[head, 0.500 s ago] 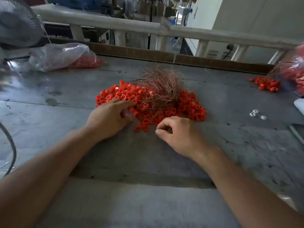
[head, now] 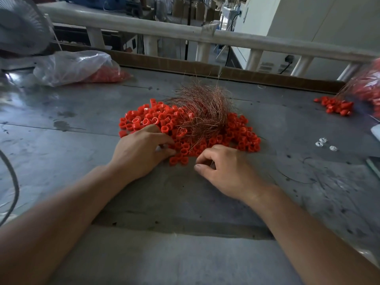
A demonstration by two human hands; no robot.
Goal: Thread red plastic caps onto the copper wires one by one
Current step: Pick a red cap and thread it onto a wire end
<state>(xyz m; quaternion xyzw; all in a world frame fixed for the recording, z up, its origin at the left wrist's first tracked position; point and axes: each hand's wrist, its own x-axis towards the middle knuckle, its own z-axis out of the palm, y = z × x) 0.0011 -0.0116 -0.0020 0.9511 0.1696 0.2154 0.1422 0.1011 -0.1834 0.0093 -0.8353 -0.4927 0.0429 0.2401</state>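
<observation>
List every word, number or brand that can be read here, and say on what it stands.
No text can be read in this picture.
The small white discs: dark marks, too small to read.
The grey panels on the white cabinet: too blurred to read.
The red caps, copper wires and plastic bag: no print visible.
</observation>
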